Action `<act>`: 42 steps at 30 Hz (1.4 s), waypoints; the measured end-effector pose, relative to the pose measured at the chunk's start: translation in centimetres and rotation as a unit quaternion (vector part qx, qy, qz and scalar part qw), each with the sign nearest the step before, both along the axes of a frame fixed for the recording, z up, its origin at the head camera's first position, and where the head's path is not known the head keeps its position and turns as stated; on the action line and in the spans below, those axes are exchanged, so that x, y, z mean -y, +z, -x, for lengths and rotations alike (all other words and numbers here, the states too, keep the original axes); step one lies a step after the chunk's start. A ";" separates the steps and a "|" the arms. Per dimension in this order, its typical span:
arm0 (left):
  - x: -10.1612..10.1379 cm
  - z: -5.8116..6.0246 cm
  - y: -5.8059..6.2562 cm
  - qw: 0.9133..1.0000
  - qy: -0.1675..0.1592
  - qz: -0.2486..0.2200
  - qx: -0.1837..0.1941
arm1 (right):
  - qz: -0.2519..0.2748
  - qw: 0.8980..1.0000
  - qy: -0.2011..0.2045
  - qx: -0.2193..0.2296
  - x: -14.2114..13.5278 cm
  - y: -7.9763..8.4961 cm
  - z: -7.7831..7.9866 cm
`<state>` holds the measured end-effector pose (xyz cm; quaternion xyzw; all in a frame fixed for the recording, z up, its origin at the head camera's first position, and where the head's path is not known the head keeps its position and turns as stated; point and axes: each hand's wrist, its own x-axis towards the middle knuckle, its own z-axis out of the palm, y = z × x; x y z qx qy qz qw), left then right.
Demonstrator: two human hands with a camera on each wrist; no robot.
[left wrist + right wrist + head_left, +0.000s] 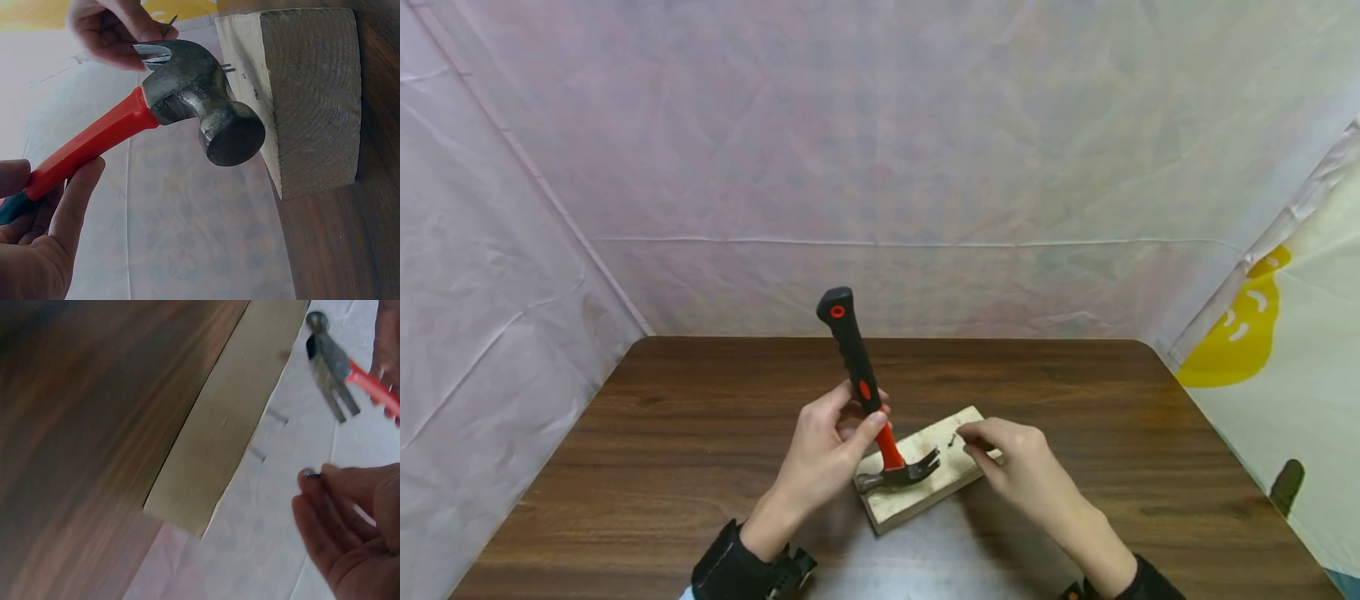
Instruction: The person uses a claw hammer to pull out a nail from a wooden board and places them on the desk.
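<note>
The left hand (827,446) grips the hammer (865,387) near its head, probably for balance, above the wooden block (951,468) and its two upright nails (278,417), while the right hand (1026,467) pinches a loose nail (308,473), seemingly for fine control.

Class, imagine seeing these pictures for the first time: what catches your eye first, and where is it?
Probably the red-and-black claw hammer, handle up in the left hand, its head above a pale wooden block on the table. Next come two nails standing in the block, then a third nail pinched in the right hand.
</note>
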<state>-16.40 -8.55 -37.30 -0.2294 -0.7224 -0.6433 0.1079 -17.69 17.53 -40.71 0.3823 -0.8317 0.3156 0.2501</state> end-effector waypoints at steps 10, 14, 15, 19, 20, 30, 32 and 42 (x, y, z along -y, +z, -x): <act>0.2 -0.1 -0.1 1.000 0.007 -0.003 0.002 | -0.071 0.976 -0.163 0.126 -2.6 0.7 1.0; 0.2 0.0 0.0 1.000 0.011 -0.002 -0.004 | -0.083 0.967 -0.190 0.150 -3.6 0.6 1.5; 0.2 0.0 0.0 1.000 0.012 -0.003 -0.005 | -0.088 0.964 -0.196 0.156 -3.9 0.5 1.6; 0.2 -0.1 0.2 1.000 0.019 0.003 -0.010 | -0.107 0.952 -0.217 0.190 -5.3 0.0 2.1; 0.2 0.0 0.2 1.000 0.021 0.004 -0.011 | -0.112 0.949 -0.221 0.196 -5.6 -0.1 2.2; 0.2 0.2 0.1 0.998 0.049 0.029 -0.030 | -0.150 0.929 -0.237 0.240 -8.0 -1.2 2.9; 0.3 0.2 0.1 0.998 0.052 0.033 -0.033 | -0.155 0.925 -0.242 0.247 -8.3 -1.4 3.0; 0.3 0.2 0.2 0.997 0.057 0.047 -0.035 | -0.185 0.901 -0.263 0.290 -9.4 -1.6 3.2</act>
